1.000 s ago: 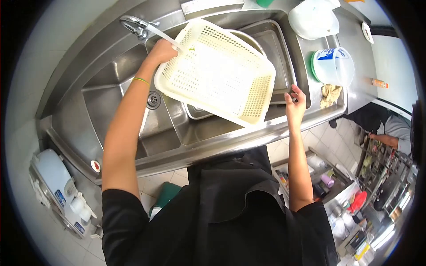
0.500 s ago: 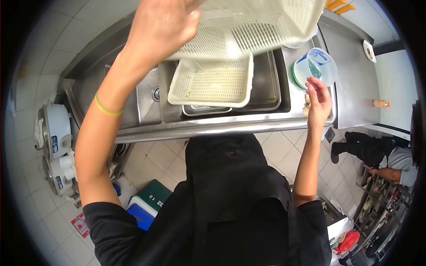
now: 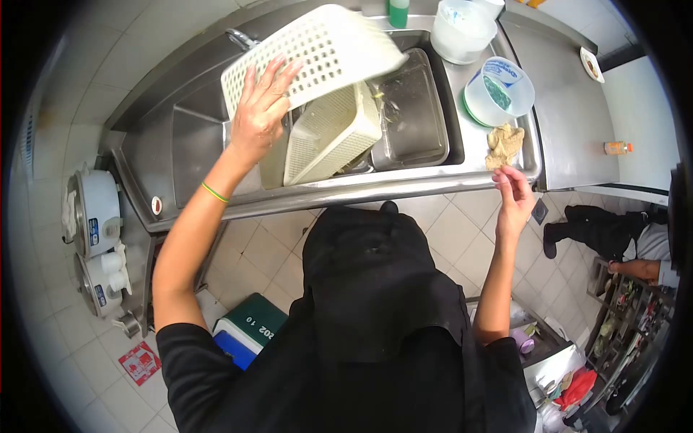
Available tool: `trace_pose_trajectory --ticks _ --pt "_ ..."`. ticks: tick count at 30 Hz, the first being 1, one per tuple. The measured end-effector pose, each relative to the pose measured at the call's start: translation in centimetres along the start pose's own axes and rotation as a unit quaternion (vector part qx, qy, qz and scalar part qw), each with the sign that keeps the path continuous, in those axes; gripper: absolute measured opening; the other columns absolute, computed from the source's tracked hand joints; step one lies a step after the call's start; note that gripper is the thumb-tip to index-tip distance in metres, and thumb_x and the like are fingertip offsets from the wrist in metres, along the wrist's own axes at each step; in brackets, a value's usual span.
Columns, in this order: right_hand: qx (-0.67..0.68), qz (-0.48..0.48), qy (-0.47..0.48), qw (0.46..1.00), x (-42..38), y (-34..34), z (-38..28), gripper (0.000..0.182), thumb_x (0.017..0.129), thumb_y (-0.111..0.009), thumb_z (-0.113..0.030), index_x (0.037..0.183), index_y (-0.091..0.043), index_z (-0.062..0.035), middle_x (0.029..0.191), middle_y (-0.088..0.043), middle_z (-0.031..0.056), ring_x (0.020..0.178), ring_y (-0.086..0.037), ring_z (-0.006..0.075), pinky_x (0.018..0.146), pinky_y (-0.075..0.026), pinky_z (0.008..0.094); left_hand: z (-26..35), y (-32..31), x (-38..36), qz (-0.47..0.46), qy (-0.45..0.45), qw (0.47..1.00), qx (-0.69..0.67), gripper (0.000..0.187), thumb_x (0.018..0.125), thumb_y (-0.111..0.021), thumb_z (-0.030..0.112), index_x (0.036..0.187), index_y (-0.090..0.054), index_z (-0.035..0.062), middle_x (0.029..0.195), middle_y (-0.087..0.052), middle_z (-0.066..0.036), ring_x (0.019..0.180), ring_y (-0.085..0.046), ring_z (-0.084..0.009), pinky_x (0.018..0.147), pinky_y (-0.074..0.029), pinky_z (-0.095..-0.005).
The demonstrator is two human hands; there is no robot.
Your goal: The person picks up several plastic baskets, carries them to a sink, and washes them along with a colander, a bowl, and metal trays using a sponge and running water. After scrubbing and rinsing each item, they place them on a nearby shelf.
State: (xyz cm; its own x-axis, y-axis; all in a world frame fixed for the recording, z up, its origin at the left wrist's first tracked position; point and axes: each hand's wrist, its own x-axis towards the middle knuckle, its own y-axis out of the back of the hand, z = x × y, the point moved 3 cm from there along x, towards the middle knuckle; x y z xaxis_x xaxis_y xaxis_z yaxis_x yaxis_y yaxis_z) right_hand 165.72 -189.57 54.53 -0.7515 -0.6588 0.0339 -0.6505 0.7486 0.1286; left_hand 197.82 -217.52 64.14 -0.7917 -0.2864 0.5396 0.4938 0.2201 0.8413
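Because only the spread left hand (image 3: 258, 124) is steadying the basket (image 3: 328, 56), it could be slipping; the right hand (image 3: 514, 204) is hovering half-open, seemingly empty.

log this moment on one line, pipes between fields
left hand: fingers spread on perforated cream basket | right hand: near crumpled tan cloth, contact unclear | second basket: tilted, over sink
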Motion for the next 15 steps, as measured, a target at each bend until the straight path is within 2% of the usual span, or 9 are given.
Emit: trace_pose_trajectory --ticks 2,6,8,9,10,11,12,14,15 --pt "0.019 0.014 0.011 1.0 -0.3 -0.3 -0.6 0.017 0.084 -0.06 -0.003 0.101 -0.061 0.0024 0.095 -0.063 0.0068 0.091 -0.058 0.0143 0.083 -0.043 0.0256 0.7 1.8 0.6 0.019 -0.109 0.994 -0.007 0.014 0.068 -0.054 -0.008 0.062 -0.044 0.0008 0.134 -0.05 -0.008 0.128 -0.041 -0.0316 0.104 -0.026 -0.0591" --pt "0.002 0.018 0.039 0.999 -1.7 -2.8 -2.4 0.018 0.087 -0.059 -0.007 0.101 -0.061 0.0025 0.096 -0.063 0.0074 0.093 -0.058 0.0146 0.084 -0.043 0.0268 2.6 1.5 -2.0 0.039 -0.129 0.989 -0.058 0.016 0.068 -0.054 -0.007 0.061 -0.043 0.0018 0.134 -0.05 -0.009 0.129 -0.04 -0.032 0.104 -0.027 -0.0591" --pt "0.021 0.023 0.04 0.999 -2.6 -4.7 -2.6 0.018 0.087 -0.059 -0.008 0.101 -0.061 0.0023 0.095 -0.063 0.0072 0.092 -0.058 0.0144 0.085 -0.043 0.0272 2.4 1.0 -3.6 0.034 -0.005 0.992 -0.118 0.017 0.067 -0.054 -0.007 0.061 -0.042 0.003 0.134 -0.049 -0.009 0.13 -0.038 -0.0313 0.104 -0.027 -0.0589" --pt "-0.017 -0.002 0.057 0.998 -2.9 -5.9 -2.2 0.017 0.088 -0.058 -0.007 0.102 -0.061 0.0019 0.094 -0.064 0.0069 0.089 -0.059 0.0135 0.082 -0.045 0.0255 2.2 0.8 -4.4 -0.019 0.01 0.995 -0.099 0.012 0.067 -0.051 -0.01 0.069 -0.055 0.0011 0.136 -0.047 -0.009 0.13 -0.038 -0.0319 0.104 -0.028 -0.0564" --pt "-0.057 -0.025 0.077 0.995 -2.9 -7.1 -2.6 0.017 0.089 -0.058 -0.007 0.103 -0.061 0.0014 0.094 -0.064 0.0067 0.086 -0.06 0.0126 0.079 -0.047 0.0239 1.3 0.4 -5.2 -0.011 0.007 0.995 -0.1 0.012 0.067 -0.051 -0.01 0.069 -0.055 0.0011 0.136 -0.047 -0.009 0.13 -0.038 -0.0319 0.104 -0.028 -0.0564" --pt "-0.025 -0.042 0.052 0.997 -3.4 -8.8 -3.0 0.016 0.089 -0.057 -0.005 0.103 -0.061 0.0023 0.095 -0.064 0.0069 0.087 -0.06 0.013 0.081 -0.047 0.0241 -0.6 -0.1 -6.4 0.022 0.089 0.992 -0.092 0.022 0.066 -0.048 -0.013 0.077 -0.061 0.0003 0.138 -0.045 -0.01 0.131 -0.037 -0.0314 0.105 -0.03 -0.0509" --pt "-0.076 -0.048 0.071 0.993 -3.5 -10.4 -3.3 0.018 0.086 -0.059 -0.005 0.103 -0.061 0.0007 0.091 -0.064 0.007 0.086 -0.06 0.0133 0.08 -0.047 0.0244 -2.7 -0.3 -8.0 0.05 0.172 0.98 -0.084 0.034 0.065 -0.045 -0.015 0.086 -0.066 -0.0005 0.139 -0.043 -0.01 0.131 -0.036 -0.0309 0.105 -0.032 -0.0454" --pt "-0.222 -0.07 0.148 0.961 -3.3 -13.8 -3.3 0.025 0.08 -0.064 -0.006 0.105 -0.062 -0.0048 0.096 -0.062 0.0101 0.097 -0.059 0.0186 0.086 -0.046 0.0295 -7.4 -0.9 -11.0 0.091 0.345 0.914 -0.192 0.047 0.062 -0.043 -0.016 0.1 -0.066 -0.0016 0.137 -0.045 -0.012 0.125 -0.045 -0.0305 0.098 -0.04 -0.0332" --pt "-0.288 -0.075 0.2 0.934 -3.0 -16.3 -2.7 0.031 0.078 -0.066 -0.01 0.108 -0.061 -0.0068 0.105 -0.058 0.0124 0.105 -0.053 0.0252 0.089 -0.042 0.036 -8.5 -1.1 -12.2 0.086 0.345 0.914 -0.195 0.047 0.062 -0.043 -0.016 0.1 -0.066 -0.0016 0.137 -0.045 -0.012 0.125 -0.045 -0.0305 0.098 -0.04 -0.0332"
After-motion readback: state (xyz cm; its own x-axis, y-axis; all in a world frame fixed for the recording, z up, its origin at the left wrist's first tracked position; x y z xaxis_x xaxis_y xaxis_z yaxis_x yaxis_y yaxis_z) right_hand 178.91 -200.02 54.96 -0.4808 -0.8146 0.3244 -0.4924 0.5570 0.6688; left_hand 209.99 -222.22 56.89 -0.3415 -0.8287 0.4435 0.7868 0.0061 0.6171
